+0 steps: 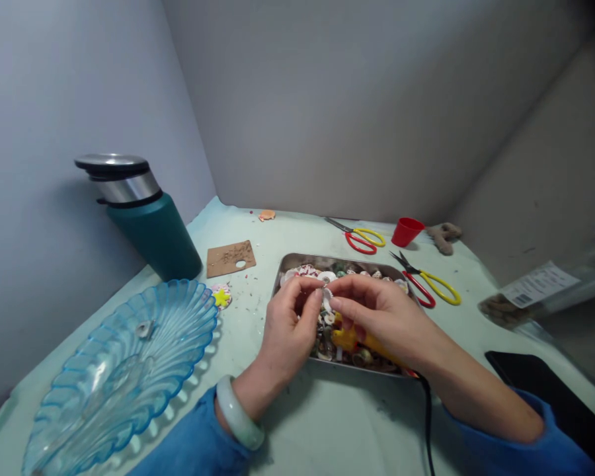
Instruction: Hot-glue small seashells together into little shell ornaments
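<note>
My left hand (292, 317) and my right hand (377, 314) meet above a metal tray (286, 261). Between their fingertips is a small whitish shell (327, 297), which both hands pinch. Shells of many shapes and colours fill the tray beneath. Under my right hand lies a yellow tool (346, 338), apparently a glue gun, partly hidden by my fingers. From the tray's near right corner a black cord (428, 416) runs toward me.
A blue scalloped dish (178, 377) holding a small shell is at left, near a teal bottle (153, 231). Brown card (218, 262) lies behind. Two pairs of scissors (363, 242) (429, 281), a red cup (406, 232), a plastic bag (540, 284) and a black flat object (530, 373) lie right.
</note>
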{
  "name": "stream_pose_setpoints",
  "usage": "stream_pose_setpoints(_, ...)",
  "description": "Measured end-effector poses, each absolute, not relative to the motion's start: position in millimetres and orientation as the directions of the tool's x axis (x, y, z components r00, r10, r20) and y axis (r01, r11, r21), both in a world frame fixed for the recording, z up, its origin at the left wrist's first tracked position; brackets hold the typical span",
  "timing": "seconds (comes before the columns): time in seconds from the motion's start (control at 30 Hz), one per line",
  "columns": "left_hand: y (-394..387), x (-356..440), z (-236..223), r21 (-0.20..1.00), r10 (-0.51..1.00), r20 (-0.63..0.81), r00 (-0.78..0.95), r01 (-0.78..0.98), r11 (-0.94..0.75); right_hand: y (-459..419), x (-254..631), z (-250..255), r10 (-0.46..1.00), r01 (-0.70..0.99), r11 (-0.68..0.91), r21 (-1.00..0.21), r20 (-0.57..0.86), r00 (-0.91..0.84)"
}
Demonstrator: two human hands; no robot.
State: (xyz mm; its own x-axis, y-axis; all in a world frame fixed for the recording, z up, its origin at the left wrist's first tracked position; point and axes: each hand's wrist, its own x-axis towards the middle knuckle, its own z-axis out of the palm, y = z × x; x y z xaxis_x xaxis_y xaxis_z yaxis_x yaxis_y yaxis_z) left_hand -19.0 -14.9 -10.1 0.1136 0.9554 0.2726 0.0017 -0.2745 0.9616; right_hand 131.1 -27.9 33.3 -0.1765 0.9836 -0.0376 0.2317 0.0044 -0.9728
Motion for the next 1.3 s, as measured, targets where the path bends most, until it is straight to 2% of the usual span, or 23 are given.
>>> stream_pose_setpoints(0.3, -13.4, -20.0, -11.7, 0.960, 0.949, 0.278, 0.151, -0.018, -0.279, -26.7, 134.1, 29.8, 0.974, 0.118, -0.075, -0.990, -0.099, -0.205)
stream_pose_setpoints(0.5, -15.3, -19.2, -4.2, 0.972, 0.958, 0.228, 0.174, -0.103, -0.213, -27.2, 134.2, 37.1, 0.977, 0.003, -0.132, -0.991, -0.130, -0.170)
stream_pose_setpoints(0.6, -15.2, -19.1, -4.3, 0.977, 0.959, 0.214, 0.185, -0.047, -0.209, -26.5, 133.5, 35.1, 0.982, -0.094, -0.137, -0.986, -0.123, -0.144)
stream_pose_setpoints(0.7, -13.9, -18.6, -6.3, 0.973, 0.957, 0.220, 0.188, 0.032, -0.230, -25.9, 131.8, 30.0, 0.984, -0.113, -0.129, -0.985, -0.112, -0.141)
stream_pose_setpoints(0.93, -11.3, -17.9, -9.1, 0.956, 0.948, 0.281, 0.147, 0.049, -0.291, -26.9, 126.5, 29.8, 0.988, 0.028, -0.110, -0.994, -0.112, -0.104)
stream_pose_setpoints(1.17, -11.0, -17.8, -13.6, 0.970, 0.964, 0.232, 0.134, 0.043, -0.239, -26.0, 136.0, 29.3, 0.989, 0.295, 0.139, -0.945, 0.118, -0.088)
stream_pose_setpoints(1.3, -11.5, -18.1, -13.7, 0.972, 0.963, 0.221, 0.153, 0.048, -0.231, -27.7, 137.2, 28.5, 0.983, 0.403, 0.182, -0.897, 0.168, -0.069)
